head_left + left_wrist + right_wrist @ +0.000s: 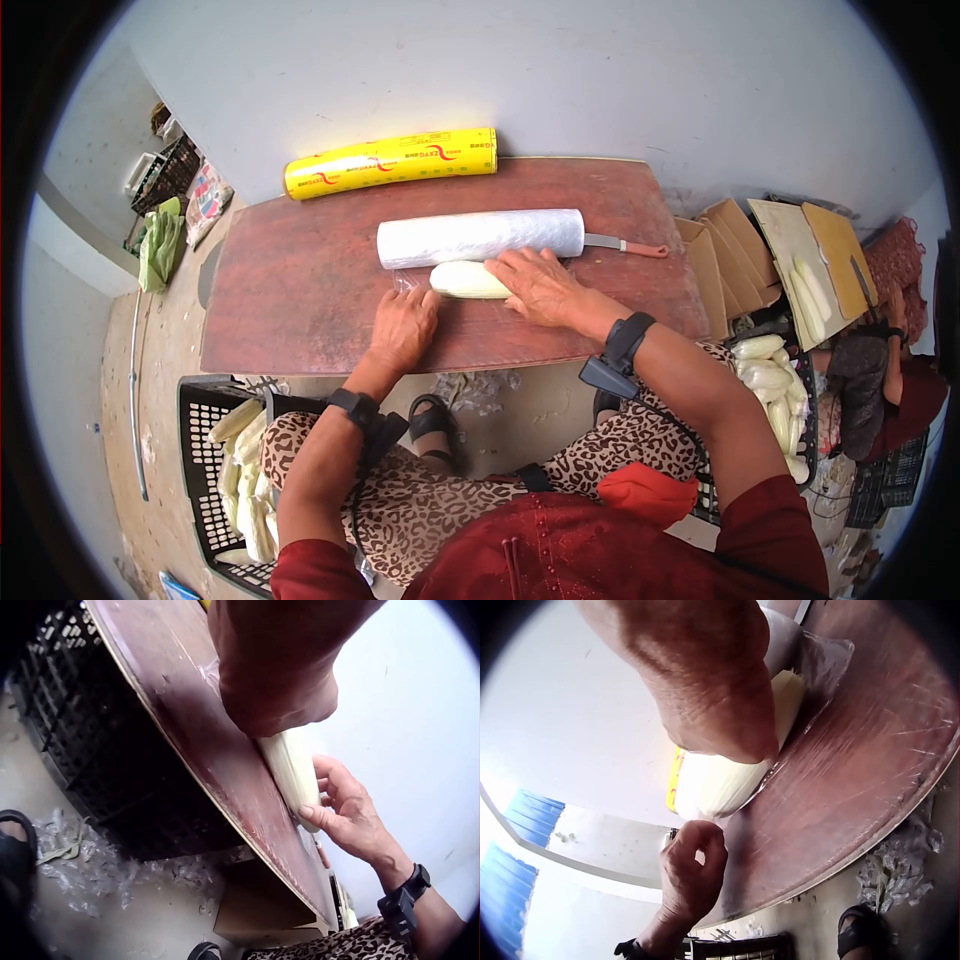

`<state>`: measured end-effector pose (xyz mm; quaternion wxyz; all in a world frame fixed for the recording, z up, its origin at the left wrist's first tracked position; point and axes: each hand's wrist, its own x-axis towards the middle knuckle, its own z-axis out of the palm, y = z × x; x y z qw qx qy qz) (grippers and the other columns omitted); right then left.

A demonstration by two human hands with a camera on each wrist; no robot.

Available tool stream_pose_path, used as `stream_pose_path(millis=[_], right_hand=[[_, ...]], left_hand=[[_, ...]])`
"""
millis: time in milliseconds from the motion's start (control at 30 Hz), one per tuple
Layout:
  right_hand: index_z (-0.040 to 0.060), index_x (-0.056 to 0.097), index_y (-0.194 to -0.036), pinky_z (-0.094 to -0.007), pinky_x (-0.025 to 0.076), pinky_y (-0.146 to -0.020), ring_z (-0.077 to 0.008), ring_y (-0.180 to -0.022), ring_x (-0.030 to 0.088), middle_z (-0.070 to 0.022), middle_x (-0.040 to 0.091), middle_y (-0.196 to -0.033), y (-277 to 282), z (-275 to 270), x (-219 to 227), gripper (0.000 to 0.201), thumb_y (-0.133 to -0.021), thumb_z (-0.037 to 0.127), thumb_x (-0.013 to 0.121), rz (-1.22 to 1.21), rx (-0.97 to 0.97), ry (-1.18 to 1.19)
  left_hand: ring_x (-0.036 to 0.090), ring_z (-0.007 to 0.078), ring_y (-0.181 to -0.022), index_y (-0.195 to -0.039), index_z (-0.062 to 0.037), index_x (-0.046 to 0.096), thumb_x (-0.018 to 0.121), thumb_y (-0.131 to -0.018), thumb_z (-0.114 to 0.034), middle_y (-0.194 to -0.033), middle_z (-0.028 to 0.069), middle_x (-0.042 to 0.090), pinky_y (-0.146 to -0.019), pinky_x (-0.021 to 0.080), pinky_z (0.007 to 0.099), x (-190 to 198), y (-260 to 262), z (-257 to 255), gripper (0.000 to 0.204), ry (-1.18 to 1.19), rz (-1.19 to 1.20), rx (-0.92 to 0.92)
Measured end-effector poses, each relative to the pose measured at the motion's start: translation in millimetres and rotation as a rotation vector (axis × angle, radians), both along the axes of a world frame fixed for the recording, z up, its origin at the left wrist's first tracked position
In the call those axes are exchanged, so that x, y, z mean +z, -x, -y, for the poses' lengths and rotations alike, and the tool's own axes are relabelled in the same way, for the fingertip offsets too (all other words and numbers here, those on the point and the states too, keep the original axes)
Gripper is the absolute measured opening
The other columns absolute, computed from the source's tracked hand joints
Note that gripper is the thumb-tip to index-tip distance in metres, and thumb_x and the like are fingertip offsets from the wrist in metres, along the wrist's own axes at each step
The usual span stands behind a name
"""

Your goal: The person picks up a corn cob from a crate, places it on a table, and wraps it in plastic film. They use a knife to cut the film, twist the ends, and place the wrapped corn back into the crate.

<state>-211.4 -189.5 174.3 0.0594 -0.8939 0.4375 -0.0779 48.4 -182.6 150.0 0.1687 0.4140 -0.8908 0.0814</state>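
A pale ear of corn in its husk [462,281] lies crosswise on the wooden table [300,300], just in front of a roll of clear plastic film [470,236]. My right hand [540,285] grips its right end, with thumb and fingers on either side in the left wrist view. Near the ear's left end, my left hand [404,328] pinches the edge of the clear film [718,819] between thumb and curled fingers. Film also spreads under the ear in the right wrist view. Behind my right hand, a knife [640,248] with a reddish handle sticks out beside the roll.
A yellow printed roll [390,165] lies along the table's back edge by the wall. Black crates of pale ears stand at my left [195,460] and right. Cardboard boxes [730,265] stand off the table's right end. Film scraps [97,862] litter the floor.
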Motion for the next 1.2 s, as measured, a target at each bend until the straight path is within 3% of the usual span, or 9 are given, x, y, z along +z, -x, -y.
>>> stream_pose_path(millis=[200,367,600,867,1000,1200], right_hand=[[0.0044,0.044,-0.131,-0.0437,0.036,-0.082,-0.0264,-0.107,0.048,-0.0092,0.049,-0.116,-9.7,-9.7,-2.9,0.074,-0.073,0.035,0.078,0.036,0.002,0.198],[0.0027,0.049,-0.122,-0.0423,0.036,-0.079,-0.025,-0.1,0.05,-0.0081,0.051,-0.107,-15.6,-5.8,-8.2,0.058,-0.076,0.029,0.074,-0.031,-0.017,0.256],[0.0031,0.054,-0.106,-0.0406,0.037,-0.079,-0.0246,-0.089,0.053,-0.0085,0.053,-0.094,-18.5,5.1,-13.8,0.037,-0.075,0.018,0.069,-0.027,0.022,0.36],[0.004,0.048,-0.106,-0.0412,0.035,-0.08,-0.0278,-0.092,0.05,-0.0103,0.048,-0.095,-6.8,-7.3,-8.8,0.046,-0.07,0.019,0.074,0.076,0.132,0.228],[0.0035,0.049,-0.107,-0.0411,0.035,-0.08,-0.029,-0.093,0.05,-0.0111,0.049,-0.096,-1.6,-18.7,-3.2,0.046,-0.07,0.018,0.073,0.123,0.205,0.143],[0.0035,0.049,-0.104,-0.0393,0.035,-0.079,-0.0264,-0.091,0.05,-0.0097,0.05,-0.096,0.8,-36.0,4.2,0.045,-0.069,0.018,0.075,0.121,0.288,0.123]], left_hand=[[0.058,0.0301,-0.073,-0.082,-0.0072,0.052,0.057,-0.083,-0.009,-0.078,0.0104,0.058,-0.07,0.044,0.0404,3.2,4.9,2.4,0.005,-0.017,-0.098,0.033],[0.062,0.0276,-0.08,-0.085,-0.0074,0.054,0.057,-0.083,-0.011,-0.082,0.0092,0.06,-0.073,0.044,0.0403,2.7,5.7,6.2,0.005,-0.044,-0.093,0.052],[0.062,0.0281,-0.08,-0.086,-0.0069,0.054,0.057,-0.083,-0.011,-0.083,0.01,0.061,-0.074,0.044,0.0399,8.4,7.8,8.3,0.006,-0.064,-0.072,0.084],[0.062,0.0302,-0.071,-0.082,-0.0059,0.054,0.058,-0.083,-0.013,-0.078,0.0117,0.062,-0.07,0.046,0.0393,19.2,2.3,-4.6,0.008,-0.105,-0.034,0.0],[0.062,0.0353,-0.068,-0.081,-0.0039,0.053,0.055,-0.085,-0.011,-0.075,0.0145,0.062,-0.063,0.05,0.045,34.0,-2.4,-23.1,0.008,-0.2,-0.03,-0.08],[0.062,0.0363,-0.066,-0.078,-0.0035,0.053,0.055,-0.083,-0.011,-0.072,0.0145,0.061,-0.063,0.051,0.046,48.1,-2.8,-43.9,0.009,-0.287,0.019,-0.108]])
